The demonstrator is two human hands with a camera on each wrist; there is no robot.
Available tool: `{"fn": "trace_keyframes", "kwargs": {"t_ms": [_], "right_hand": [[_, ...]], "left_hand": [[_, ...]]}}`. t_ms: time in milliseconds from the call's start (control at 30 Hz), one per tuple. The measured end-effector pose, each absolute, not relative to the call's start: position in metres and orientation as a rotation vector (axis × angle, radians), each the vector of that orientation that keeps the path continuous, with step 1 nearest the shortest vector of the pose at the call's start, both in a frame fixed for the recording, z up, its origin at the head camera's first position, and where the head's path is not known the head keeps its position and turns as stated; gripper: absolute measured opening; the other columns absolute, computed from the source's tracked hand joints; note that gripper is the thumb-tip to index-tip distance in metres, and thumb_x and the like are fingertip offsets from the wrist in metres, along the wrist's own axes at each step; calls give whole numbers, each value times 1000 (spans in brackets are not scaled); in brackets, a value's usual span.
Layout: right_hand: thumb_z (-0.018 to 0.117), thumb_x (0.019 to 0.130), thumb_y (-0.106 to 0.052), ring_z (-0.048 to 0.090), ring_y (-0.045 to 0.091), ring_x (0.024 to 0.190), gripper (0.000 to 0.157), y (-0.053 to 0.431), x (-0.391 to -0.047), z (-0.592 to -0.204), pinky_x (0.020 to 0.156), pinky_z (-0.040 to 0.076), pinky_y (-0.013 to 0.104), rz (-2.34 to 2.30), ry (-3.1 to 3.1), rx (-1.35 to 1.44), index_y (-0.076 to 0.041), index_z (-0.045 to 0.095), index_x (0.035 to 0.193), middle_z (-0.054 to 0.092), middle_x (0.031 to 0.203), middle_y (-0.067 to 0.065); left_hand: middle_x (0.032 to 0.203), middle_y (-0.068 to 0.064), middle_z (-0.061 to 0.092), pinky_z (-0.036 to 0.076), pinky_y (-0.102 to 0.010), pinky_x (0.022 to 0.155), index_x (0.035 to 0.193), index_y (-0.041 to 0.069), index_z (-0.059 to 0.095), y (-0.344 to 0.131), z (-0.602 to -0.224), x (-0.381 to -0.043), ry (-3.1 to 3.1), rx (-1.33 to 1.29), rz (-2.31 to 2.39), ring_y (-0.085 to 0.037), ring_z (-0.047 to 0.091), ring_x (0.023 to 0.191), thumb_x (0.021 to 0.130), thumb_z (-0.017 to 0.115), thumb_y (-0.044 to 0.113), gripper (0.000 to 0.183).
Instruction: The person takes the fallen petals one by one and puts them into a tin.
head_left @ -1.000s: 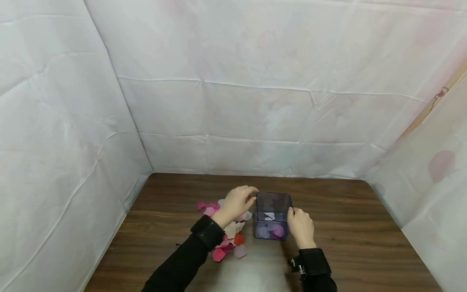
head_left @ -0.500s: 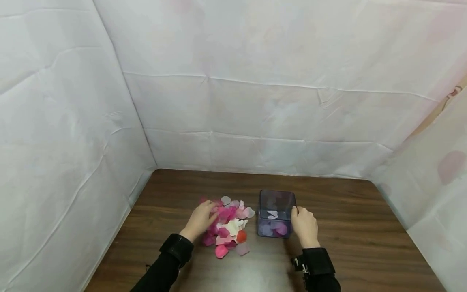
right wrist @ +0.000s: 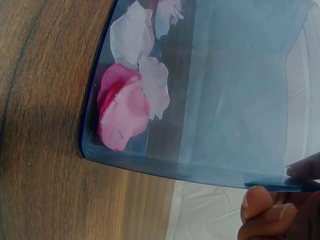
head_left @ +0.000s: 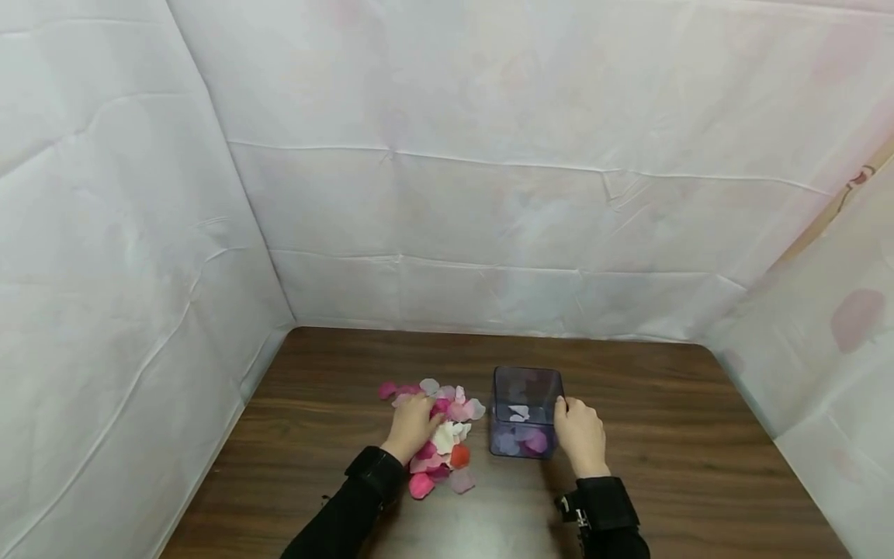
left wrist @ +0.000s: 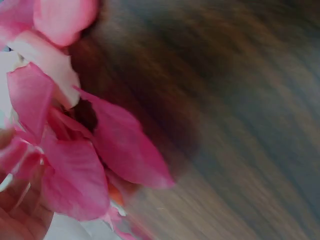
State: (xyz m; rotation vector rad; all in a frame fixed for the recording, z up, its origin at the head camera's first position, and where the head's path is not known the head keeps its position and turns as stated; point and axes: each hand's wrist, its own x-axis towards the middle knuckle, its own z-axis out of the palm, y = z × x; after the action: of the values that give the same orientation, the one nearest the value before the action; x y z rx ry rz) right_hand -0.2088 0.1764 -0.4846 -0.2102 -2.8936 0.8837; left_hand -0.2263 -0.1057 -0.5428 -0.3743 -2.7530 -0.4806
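My left hand (head_left: 412, 429) is over a loose heap of artificial flower petals (head_left: 447, 436) in pink, magenta, white and red. In the left wrist view its fingers (left wrist: 22, 212), partly cut off at the frame edge, pinch magenta petals (left wrist: 75, 172). My right hand (head_left: 581, 437) holds the right rim of a see-through bluish plastic box (head_left: 527, 392), thumb and fingers on either side of its wall. A few pale and pink petals (right wrist: 125, 112) lie inside the box. The box stands upright to the right of the heap.
Everything rests on a dark wood-grain table (head_left: 684, 435). White cloth (head_left: 447, 210) hangs behind it and along both sides. A gap in the cloth at the right shows a tan strip (head_left: 831, 206).
My left hand moved away from beside the box to the left edge of the heap, then rightward into the petals. My right hand stays on the box, which has not moved.
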Motion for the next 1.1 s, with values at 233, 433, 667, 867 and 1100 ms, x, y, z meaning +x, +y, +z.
{"fn": "trace_keyframes", "kwargs": {"t_ms": [233,433,667,867,1100], "right_hand": [[36,97,-24,59,52,92,43,177,-208,-484,68,47,57,898,-2891,-216,7,64,106,63,106,32],[36,97,-24,59,51,94,43,178,-208,-485,72,47,59,884,-2882,-212,7,65,107,64,106,31],[36,97,-23,60,51,94,43,178,-209,-484,73,47,59,885,-2888,-202,7,65,102,64,106,31],[37,97,-23,60,50,90,39,177,-206,-482,67,47,56,904,-2889,-195,3,65,87,65,101,30],[38,97,-25,60,50,92,40,176,-207,-481,67,47,56,907,-2872,-224,3,66,90,65,103,30]], "left_hand": [[69,-2,64,45,-27,56,76,8,70,-107,-530,-229,-2749,-389,-579,-15,60,64,82,71,12,7],[83,-3,72,52,-29,64,89,9,73,-101,-503,-234,-2722,-356,-711,-15,65,73,86,67,14,8],[86,-1,71,52,-31,74,89,11,73,-62,-461,-238,-2620,-531,-717,-18,65,83,86,68,14,7],[85,2,69,50,-23,72,87,13,73,-21,-442,-242,-2596,-725,-699,-11,63,80,85,68,11,6],[86,4,69,48,-14,73,88,14,73,16,-446,-244,-2657,-992,-623,-5,63,79,85,68,9,8]]}}
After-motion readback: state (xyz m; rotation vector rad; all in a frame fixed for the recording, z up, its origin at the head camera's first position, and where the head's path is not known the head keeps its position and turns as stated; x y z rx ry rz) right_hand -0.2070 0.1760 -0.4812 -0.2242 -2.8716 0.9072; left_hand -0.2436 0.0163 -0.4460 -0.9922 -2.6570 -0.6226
